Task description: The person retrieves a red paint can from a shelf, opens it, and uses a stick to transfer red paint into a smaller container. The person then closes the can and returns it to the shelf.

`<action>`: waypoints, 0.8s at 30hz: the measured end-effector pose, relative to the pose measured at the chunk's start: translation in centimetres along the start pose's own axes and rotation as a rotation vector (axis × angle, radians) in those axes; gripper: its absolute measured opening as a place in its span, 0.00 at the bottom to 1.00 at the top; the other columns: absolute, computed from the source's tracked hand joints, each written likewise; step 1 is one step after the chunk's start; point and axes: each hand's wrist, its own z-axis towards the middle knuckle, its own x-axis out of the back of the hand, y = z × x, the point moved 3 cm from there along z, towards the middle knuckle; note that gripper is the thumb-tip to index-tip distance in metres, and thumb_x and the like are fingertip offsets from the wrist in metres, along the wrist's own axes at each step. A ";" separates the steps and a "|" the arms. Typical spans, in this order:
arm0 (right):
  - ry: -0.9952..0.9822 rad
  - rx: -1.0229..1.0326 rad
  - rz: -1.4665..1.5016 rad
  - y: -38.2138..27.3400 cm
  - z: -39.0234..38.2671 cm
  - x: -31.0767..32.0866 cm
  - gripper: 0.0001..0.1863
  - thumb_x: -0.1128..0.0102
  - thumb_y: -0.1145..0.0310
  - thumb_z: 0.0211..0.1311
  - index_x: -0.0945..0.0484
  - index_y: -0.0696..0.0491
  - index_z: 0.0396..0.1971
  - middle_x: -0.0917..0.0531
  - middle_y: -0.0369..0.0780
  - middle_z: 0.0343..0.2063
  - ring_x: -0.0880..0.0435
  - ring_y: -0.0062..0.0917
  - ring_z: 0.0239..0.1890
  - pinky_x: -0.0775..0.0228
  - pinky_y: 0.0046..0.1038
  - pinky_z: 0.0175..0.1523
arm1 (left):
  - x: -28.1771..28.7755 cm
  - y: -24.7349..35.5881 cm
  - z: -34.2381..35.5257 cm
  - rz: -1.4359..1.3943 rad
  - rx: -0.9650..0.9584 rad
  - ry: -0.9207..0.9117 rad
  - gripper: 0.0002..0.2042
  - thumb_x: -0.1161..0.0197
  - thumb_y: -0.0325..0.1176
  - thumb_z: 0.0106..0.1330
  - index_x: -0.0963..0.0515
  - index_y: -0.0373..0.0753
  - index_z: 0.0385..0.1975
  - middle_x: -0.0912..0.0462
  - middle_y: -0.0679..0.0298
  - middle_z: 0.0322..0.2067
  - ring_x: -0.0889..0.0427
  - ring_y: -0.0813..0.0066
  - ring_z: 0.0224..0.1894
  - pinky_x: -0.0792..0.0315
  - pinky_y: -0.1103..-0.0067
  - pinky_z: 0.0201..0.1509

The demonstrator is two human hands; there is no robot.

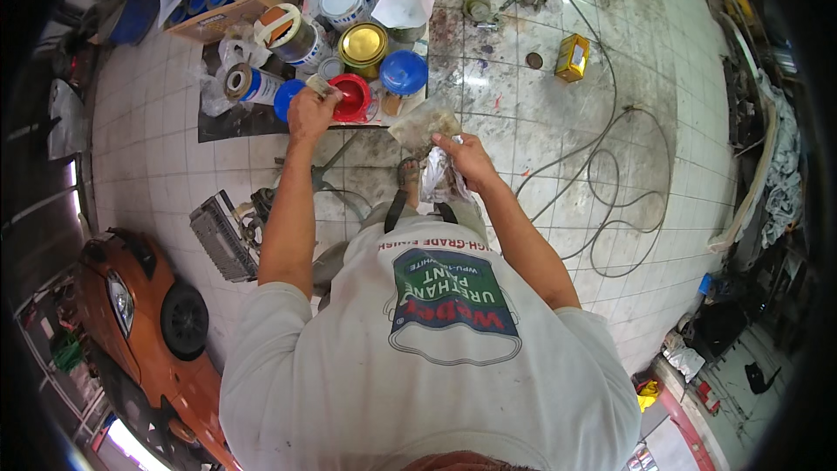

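My left hand [311,113] is closed round a small, pale, flat spreader [323,86] at the left rim of a red round tub [351,96] with glossy red inside. A blue lid [286,98] lies by the knuckles, and a gold-topped can [363,44] stands just beyond the tub. Nearer my body, my right hand [466,160] grips a stained, thin flat sheet [422,128] with the thumb on top. Crumpled silvery wrapping [438,176] hangs below that sheet, against the same hand; how it is held is hidden.
Paint cans [342,3] and a cardboard box [234,17] crowd the far left. A yellow tin [572,58] stands on the tiles at right, beside a looping hose [602,153]. A blocky grey machine part [225,235] lies left of me, with an orange car [144,314] behind it.
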 end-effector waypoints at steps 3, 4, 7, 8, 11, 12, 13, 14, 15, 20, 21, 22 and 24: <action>-0.030 -0.014 0.095 -0.5 -0.3 -1.4 0.17 0.30 0.62 0.68 0.18 0.62 0.44 0.13 0.41 0.35 0.17 0.24 0.30 0.24 0.30 0.36 | -0.5 -0.9 -0.8 -0.173 -0.029 0.149 0.11 0.27 0.40 0.63 0.10 0.42 0.38 0.08 0.58 0.36 0.10 0.66 0.40 0.21 0.71 0.46; -0.022 -0.008 0.094 -0.7 0.2 -1.9 0.16 0.30 0.63 0.68 0.18 0.62 0.43 0.13 0.40 0.34 0.17 0.23 0.30 0.24 0.30 0.35 | -0.7 -0.8 -0.7 -0.196 -0.032 0.118 0.10 0.27 0.40 0.63 0.10 0.41 0.38 0.08 0.58 0.36 0.10 0.67 0.39 0.21 0.72 0.45; -0.066 -0.021 0.154 -0.4 1.2 -3.3 0.15 0.31 0.63 0.69 0.19 0.61 0.43 0.13 0.40 0.33 0.14 0.25 0.30 0.20 0.32 0.35 | 0.4 -1.0 -1.3 -0.237 0.044 0.092 0.13 0.26 0.40 0.64 0.11 0.36 0.39 0.09 0.60 0.34 0.11 0.72 0.37 0.21 0.74 0.44; -0.093 -0.031 0.184 -0.2 1.6 -3.8 0.15 0.31 0.63 0.69 0.19 0.61 0.43 0.13 0.40 0.33 0.13 0.26 0.30 0.18 0.33 0.35 | 1.4 -1.9 -1.6 -0.257 0.069 0.154 0.12 0.26 0.39 0.64 0.11 0.35 0.39 0.09 0.62 0.33 0.12 0.73 0.36 0.21 0.75 0.43; -0.109 -0.045 0.267 0.4 2.3 -5.8 0.16 0.32 0.63 0.70 0.20 0.61 0.44 0.13 0.41 0.34 0.12 0.27 0.31 0.17 0.34 0.35 | 4.7 -3.5 -3.3 -0.614 0.167 0.305 0.11 0.27 0.34 0.66 0.13 0.32 0.39 0.11 0.62 0.33 0.14 0.74 0.31 0.21 0.78 0.37; -0.125 -0.052 0.307 0.6 2.5 -6.6 0.15 0.32 0.63 0.70 0.20 0.60 0.45 0.13 0.40 0.35 0.12 0.28 0.32 0.17 0.35 0.36 | 6.1 -3.0 -4.0 -0.713 0.183 0.358 0.10 0.27 0.32 0.66 0.13 0.31 0.38 0.11 0.61 0.33 0.14 0.75 0.31 0.20 0.79 0.35; -0.125 -0.057 0.338 0.7 2.6 -7.5 0.15 0.32 0.63 0.70 0.20 0.60 0.45 0.13 0.40 0.35 0.12 0.28 0.32 0.17 0.35 0.36 | 7.4 -2.7 -4.7 -0.810 0.197 0.412 0.09 0.27 0.31 0.66 0.13 0.30 0.38 0.11 0.60 0.32 0.14 0.75 0.30 0.20 0.79 0.34; -0.123 -0.063 0.370 0.8 2.8 -8.4 0.15 0.32 0.64 0.70 0.20 0.60 0.45 0.13 0.40 0.35 0.12 0.28 0.32 0.17 0.36 0.36 | 8.3 -2.6 -5.2 -0.870 0.192 0.441 0.08 0.28 0.27 0.67 0.14 0.29 0.39 0.12 0.57 0.32 0.14 0.75 0.29 0.20 0.81 0.32; -0.121 -0.068 0.395 0.8 2.8 -8.9 0.14 0.32 0.64 0.69 0.20 0.59 0.45 0.13 0.39 0.34 0.12 0.28 0.32 0.16 0.36 0.36 | 8.7 -3.0 -5.7 -0.901 0.201 0.465 0.08 0.28 0.27 0.67 0.15 0.29 0.40 0.12 0.57 0.33 0.14 0.74 0.29 0.20 0.81 0.32; -0.163 -0.055 0.455 1.4 3.4 -10.9 0.15 0.33 0.62 0.71 0.19 0.59 0.46 0.13 0.38 0.34 0.13 0.26 0.31 0.16 0.36 0.34 | 9.7 -4.0 -7.1 -1.048 0.193 0.477 0.10 0.29 0.29 0.68 0.16 0.29 0.44 0.12 0.57 0.35 0.13 0.72 0.30 0.18 0.79 0.34; -0.153 -0.064 0.441 1.3 3.3 -11.0 0.15 0.33 0.62 0.71 0.19 0.58 0.46 0.13 0.38 0.34 0.13 0.27 0.31 0.16 0.36 0.34 | 9.6 -4.0 -7.3 -1.045 0.178 0.475 0.10 0.29 0.29 0.68 0.16 0.29 0.44 0.12 0.57 0.35 0.13 0.72 0.30 0.18 0.79 0.35; -0.141 -0.073 0.428 1.2 3.3 -11.1 0.15 0.33 0.62 0.70 0.19 0.58 0.46 0.13 0.38 0.35 0.13 0.27 0.31 0.16 0.36 0.34 | 9.5 -4.0 -7.4 -1.042 0.162 0.472 0.10 0.29 0.29 0.68 0.16 0.29 0.44 0.12 0.57 0.36 0.13 0.72 0.31 0.18 0.79 0.36; -0.132 -0.082 0.417 1.1 3.2 -11.2 0.15 0.32 0.62 0.70 0.20 0.57 0.47 0.13 0.38 0.35 0.12 0.27 0.31 0.16 0.36 0.35 | 9.2 -3.6 -7.6 -1.028 0.143 0.477 0.10 0.29 0.29 0.69 0.15 0.29 0.44 0.12 0.57 0.36 0.13 0.72 0.31 0.18 0.79 0.37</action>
